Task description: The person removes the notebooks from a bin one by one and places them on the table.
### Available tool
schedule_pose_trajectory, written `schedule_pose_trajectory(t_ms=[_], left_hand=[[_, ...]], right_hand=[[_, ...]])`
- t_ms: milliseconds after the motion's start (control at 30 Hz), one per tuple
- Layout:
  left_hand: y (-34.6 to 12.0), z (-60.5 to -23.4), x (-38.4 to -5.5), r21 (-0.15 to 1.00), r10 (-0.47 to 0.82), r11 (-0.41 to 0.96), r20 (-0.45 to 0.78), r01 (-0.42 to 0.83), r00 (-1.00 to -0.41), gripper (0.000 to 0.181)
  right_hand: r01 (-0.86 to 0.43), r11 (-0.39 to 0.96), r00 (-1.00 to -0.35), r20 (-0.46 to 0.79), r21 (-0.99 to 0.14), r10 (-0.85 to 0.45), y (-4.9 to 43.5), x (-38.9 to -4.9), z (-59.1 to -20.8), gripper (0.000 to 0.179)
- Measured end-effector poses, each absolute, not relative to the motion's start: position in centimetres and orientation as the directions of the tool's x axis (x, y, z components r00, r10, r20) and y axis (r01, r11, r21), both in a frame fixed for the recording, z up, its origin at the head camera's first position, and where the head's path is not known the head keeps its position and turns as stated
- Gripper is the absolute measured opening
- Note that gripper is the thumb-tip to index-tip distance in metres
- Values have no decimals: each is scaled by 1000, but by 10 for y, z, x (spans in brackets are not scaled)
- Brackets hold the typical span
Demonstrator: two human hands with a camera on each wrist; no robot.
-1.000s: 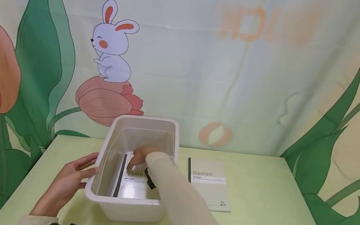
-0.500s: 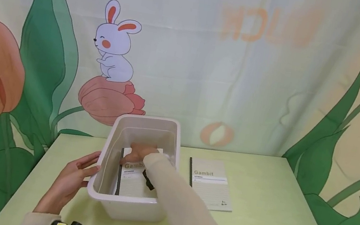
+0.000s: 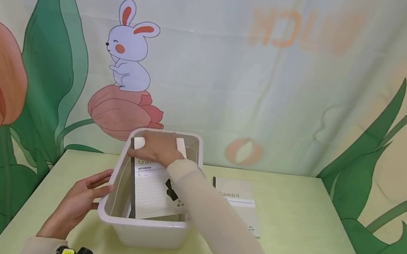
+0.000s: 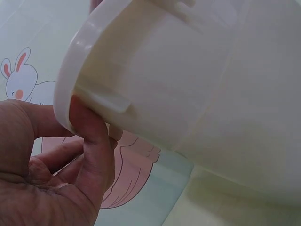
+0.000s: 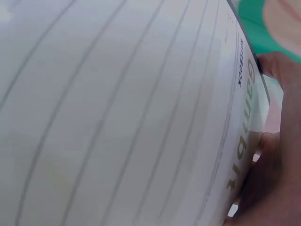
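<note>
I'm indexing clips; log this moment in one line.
left hand: grips rim of plastic bin | right hand: holds Gambit notebook, tilted, at bin's opening | second Gambit notebook: flat on table

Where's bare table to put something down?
Widest: from the lying notebook to the right edge of the table. A smaller patch fronts the bin, beside the right sleeve. Crowded: the bin, left hand on its left rim, right hand gripping another notebook there.

My right grip [image 3: 157,146] now higher in the plastic bin [image 3: 145,235], Gambit notebook [image 3: 154,194] raised with it, top end tilted up
</note>
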State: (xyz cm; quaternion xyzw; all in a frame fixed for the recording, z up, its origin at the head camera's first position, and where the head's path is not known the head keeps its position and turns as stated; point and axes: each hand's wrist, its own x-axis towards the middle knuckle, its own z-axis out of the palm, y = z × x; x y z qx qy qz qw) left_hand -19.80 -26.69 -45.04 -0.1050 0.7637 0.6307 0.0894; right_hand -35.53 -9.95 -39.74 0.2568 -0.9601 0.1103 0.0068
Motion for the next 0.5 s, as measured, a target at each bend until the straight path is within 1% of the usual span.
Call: schedule_pose_trajectory(t_ms=[100,133,200,300,500], left_hand=[[-267,-450,-199,944,-50,193,-265,-269,-963,61],[-267,-450,-199,943,-50,194,-264,-269,-963,61],[-268,-450,-199,943,-48,194,-265,-269,-963,61],[-267,-450,-199,944,-47,191,-264,-268,-963,61],[-266,-453,-199,949,-48,180,-253,-258,-966,61]], right_hand=[[-530,832,-847,142,-164,-512,-99,-350,-373,61],[-543,825,-837,176,-154,-518,-99,-348,-365,62],[-571,812,-810,241,-121,-534,-97,-342,-347,56],[-591,804,-775,322,-68,-543,-92,-332,-320,57],[-602,799,-719,431,8,-546,-69,-310,-273,52]])
